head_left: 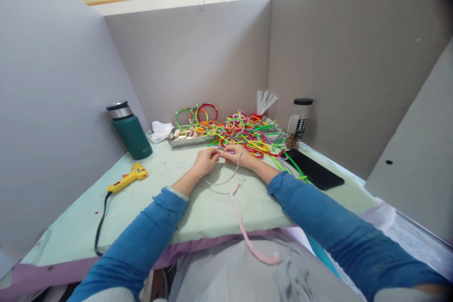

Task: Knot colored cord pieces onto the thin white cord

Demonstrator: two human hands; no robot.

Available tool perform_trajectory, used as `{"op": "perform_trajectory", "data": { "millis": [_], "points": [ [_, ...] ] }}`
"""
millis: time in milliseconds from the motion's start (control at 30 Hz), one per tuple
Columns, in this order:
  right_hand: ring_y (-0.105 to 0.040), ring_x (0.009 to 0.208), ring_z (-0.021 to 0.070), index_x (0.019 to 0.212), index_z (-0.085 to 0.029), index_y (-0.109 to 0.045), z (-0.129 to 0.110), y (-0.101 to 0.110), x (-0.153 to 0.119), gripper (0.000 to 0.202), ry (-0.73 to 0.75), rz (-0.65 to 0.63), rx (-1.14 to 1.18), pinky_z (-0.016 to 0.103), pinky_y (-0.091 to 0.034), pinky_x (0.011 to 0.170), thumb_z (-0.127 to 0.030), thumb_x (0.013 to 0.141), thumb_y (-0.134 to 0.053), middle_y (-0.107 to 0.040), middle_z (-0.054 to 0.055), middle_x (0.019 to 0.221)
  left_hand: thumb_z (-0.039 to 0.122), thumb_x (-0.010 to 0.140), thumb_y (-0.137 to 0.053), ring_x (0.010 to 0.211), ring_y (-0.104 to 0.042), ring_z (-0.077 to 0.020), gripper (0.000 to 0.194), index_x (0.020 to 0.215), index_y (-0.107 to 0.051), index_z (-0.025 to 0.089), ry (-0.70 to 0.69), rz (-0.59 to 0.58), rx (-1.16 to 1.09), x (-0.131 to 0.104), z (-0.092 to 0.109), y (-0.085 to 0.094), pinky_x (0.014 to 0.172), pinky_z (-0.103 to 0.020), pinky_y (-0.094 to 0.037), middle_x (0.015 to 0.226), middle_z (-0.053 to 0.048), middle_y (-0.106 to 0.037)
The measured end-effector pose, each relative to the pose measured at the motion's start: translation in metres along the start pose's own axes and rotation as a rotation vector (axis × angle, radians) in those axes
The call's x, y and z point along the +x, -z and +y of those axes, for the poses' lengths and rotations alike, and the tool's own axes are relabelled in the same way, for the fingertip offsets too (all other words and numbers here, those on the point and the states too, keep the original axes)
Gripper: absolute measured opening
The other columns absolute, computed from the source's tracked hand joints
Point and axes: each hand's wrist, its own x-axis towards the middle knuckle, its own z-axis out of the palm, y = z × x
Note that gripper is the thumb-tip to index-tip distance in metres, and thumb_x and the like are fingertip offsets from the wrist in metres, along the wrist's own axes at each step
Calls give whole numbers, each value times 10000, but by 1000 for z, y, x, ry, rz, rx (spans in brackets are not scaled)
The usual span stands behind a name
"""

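Note:
My left hand [206,161] and my right hand [239,155] meet over the middle of the table, fingertips almost touching. Both pinch a thin purple strip [229,152], mostly hidden by the fingers. From beside my right hand a slim grey curved band [231,174] bows down and leftward above the cloth; its join to the strip cannot be made out. Below the hands a fuzzy pink strip [244,231] runs from the tabletop over the front edge onto my lap.
Behind my hands lie a heap of coloured fuzzy strips [244,127] and a metal tray [193,141] of shells. At left are a green bottle [131,134] and a yellow glue gun [129,178]. A black phone [314,169] and a clear jar [299,120] stand right. Grey panels [191,56] enclose the table.

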Motion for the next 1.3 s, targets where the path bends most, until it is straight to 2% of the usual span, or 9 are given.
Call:
{"op": "perform_trajectory", "data": {
  "millis": [167,300,500,867,1067,1300],
  "points": [
    [-449,541,78,649,-120,-626,1,-1,-1,288,-10,0,4,203,-326,549,-374,755,-542,-560,-5,575,282,770,-485,549,-504,-105,212,762,-637,134,28,-21,-28,0,-2,-1,549,-206,-363,599,-7,-613],
    [-452,532,78,671,-120,-627,4,-2,0,292,-14,-18,20,201,-326,532,-386,754,-540,-567,-4,583,308,771,-478,420,-422,-83,211,734,-594,135,98,-85,-169,-1,-2,-1,453,-194,-317,437,44,-482],
    [-454,540,83,684,-121,-637,8,-2,0,302,19,2,-1,204,-331,534,-402,749,-547,-568,-5,588,308,772,-483,325,-332,-65,189,712,-545,139,179,-198,-380,-3,1,-1,376,-192,-244,373,72,-383],
    [-462,568,84,655,-122,-614,8,-1,2,287,49,16,32,203,-335,561,-384,753,-551,-562,-5,600,380,770,-479,374,-376,-68,272,691,-581,140,116,-123,-252,-1,0,0,414,-196,-273,410,57,-437],
    [-452,559,79,706,-122,-619,4,-1,1,296,35,27,64,198,-336,543,-404,755,-539,-564,-2,612,375,785,-480,352,-348,-45,242,700,-498,150,172,-163,-432,-2,3,-2,374,-185,-249,482,62,-457],
    [-433,535,73,733,-128,-600,0,-1,-1,316,1,30,125,198,-337,524,-436,748,-534,-553,-9,605,389,814,-463,311,-281,-21,295,636,-430,157,228,-196,-629,-4,4,-1,332,-185,-180,461,61,-399]
  ]
}}
